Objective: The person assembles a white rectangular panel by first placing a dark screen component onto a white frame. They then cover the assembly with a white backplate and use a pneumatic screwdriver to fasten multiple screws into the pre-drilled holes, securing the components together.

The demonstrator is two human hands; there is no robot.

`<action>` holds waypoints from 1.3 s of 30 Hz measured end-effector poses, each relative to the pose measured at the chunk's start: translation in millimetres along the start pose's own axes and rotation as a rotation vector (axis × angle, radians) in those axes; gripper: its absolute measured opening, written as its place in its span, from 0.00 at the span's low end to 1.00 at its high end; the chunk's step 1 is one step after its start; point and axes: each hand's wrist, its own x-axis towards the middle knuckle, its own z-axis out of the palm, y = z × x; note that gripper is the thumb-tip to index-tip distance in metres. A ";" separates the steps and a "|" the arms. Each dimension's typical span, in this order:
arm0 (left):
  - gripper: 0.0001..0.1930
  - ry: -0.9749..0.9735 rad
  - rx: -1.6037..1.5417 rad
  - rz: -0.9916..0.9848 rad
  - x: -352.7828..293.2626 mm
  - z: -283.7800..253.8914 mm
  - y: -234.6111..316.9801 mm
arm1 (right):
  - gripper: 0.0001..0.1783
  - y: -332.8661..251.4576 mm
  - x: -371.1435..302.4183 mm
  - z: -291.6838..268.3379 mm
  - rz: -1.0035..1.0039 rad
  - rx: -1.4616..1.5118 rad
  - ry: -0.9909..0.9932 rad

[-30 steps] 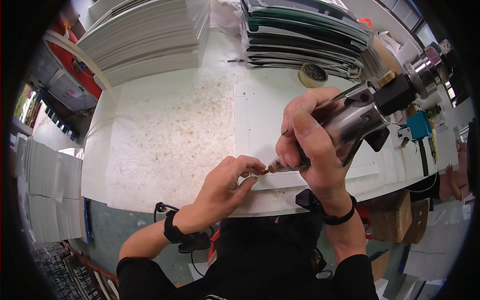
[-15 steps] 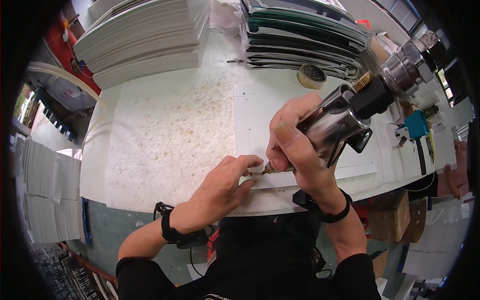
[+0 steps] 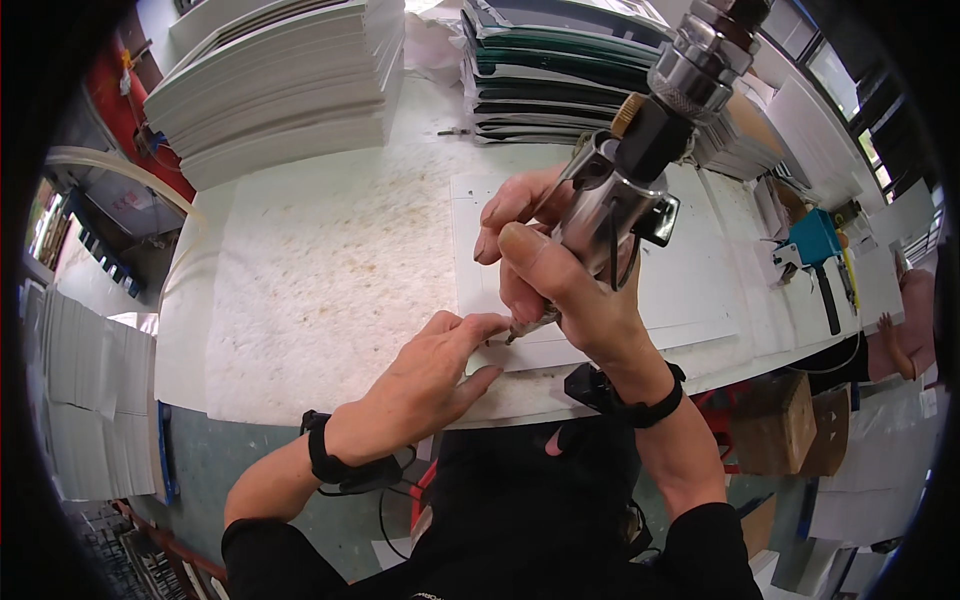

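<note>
My right hand is closed around a silver air screwdriver, tilted with its black and metal hose end up to the far right. Its thin bit points down at the near left corner of a flat white panel. Beside the bit rests my left hand, its forefinger close against the tip and its thumb apart near the panel's front edge. No held thing shows between the left fingers. Whether the bit touches a screw is too small to tell. Several small dark dots mark the panel's left side.
A worn white foam sheet covers the table's left part. Behind stand a tall stack of white boards and a stack of dark green-edged panels. A teal tool with a black handle lies at right. Cardboard boxes stand below.
The screwdriver has swung more upright, its hose end moving left and up. My right hand has shifted left. My left hand has moved slightly, staying by the bit at the corner.
</note>
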 end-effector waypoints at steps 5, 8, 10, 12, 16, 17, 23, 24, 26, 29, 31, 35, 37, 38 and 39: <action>0.26 -0.116 0.095 0.029 -5.9 -35.6 22.8 | 0.16 -49.4 -0.3 -31.0 -0.213 -0.118 0.215; 0.20 -0.138 0.105 0.095 11.9 -57.4 46.7 | 0.16 -71.4 -15.7 -70.0 -0.312 -0.135 0.389; 0.17 -0.201 0.094 0.121 48.7 -63.9 61.9 | 0.17 -84.2 -30.0 -87.9 -0.297 -0.152 0.493; 0.13 -0.137 0.091 0.184 94.7 -46.3 55.5 | 0.15 -81.8 -38.7 -100.7 -0.311 -0.124 0.521; 0.14 -0.102 -0.011 0.101 173.7 6.9 23.4 | 0.13 -76.7 -51.6 -117.5 -0.301 -0.038 0.573; 0.14 -0.099 -0.022 0.065 182.9 14.1 20.4 | 0.13 -74.8 -52.5 -120.4 -0.298 -0.026 0.575; 0.13 -0.049 0.092 0.093 207.8 40.3 9.8 | 0.14 -68.4 -55.0 -130.5 -0.290 0.002 0.613; 0.12 -0.031 0.133 0.129 212.2 46.0 6.6 | 0.15 -69.5 -55.7 -129.2 -0.275 -0.012 0.635; 0.11 -0.016 0.150 0.121 210.7 43.7 3.9 | 0.15 -67.5 -54.7 -129.8 -0.286 0.003 0.601; 0.10 -0.057 -0.063 -0.037 200.8 34.7 9.2 | 0.13 -64.4 -46.5 -126.4 -0.334 0.029 0.564; 0.09 -0.119 -0.360 -0.203 180.8 19.8 15.2 | 0.12 -63.2 -40.3 -122.6 -0.364 0.037 0.574; 0.09 -0.107 -0.848 -0.251 141.4 7.1 -3.9 | 0.11 -61.7 -18.5 -100.2 -0.417 0.068 0.596; 0.09 -0.110 -0.974 -0.242 125.5 5.9 -11.8 | 0.11 -57.5 -8.9 -92.6 -0.440 0.091 0.576; 0.09 -0.112 -1.037 -0.238 118.9 5.2 -15.5 | 0.11 -55.5 -5.0 -88.3 -0.425 0.104 0.572; 0.08 -0.123 -1.082 -0.232 114.3 4.9 -20.1 | 0.11 -53.6 -1.4 -84.3 -0.410 0.116 0.568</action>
